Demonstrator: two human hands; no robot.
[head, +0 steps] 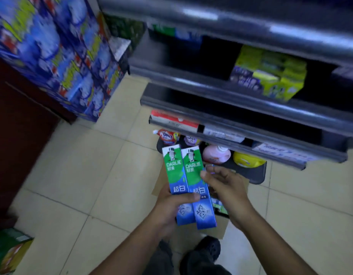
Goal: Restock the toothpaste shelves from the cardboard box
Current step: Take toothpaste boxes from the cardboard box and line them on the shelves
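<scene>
Left hand (171,205): I see it gripping two Darlie toothpaste cartons (192,175) side by side, thumb across their fronts, green ends pointing toward the shelves (231,108). Right hand (225,187): fingers loosely spread and holding nothing, tips at the right carton's edge; I cannot tell if they touch it. Cardboard box (218,229): on the floor directly beneath both hands and largely covered by them; only a sliver of its contents shows. Shelf stock above is blurred, its labels unreadable.
</scene>
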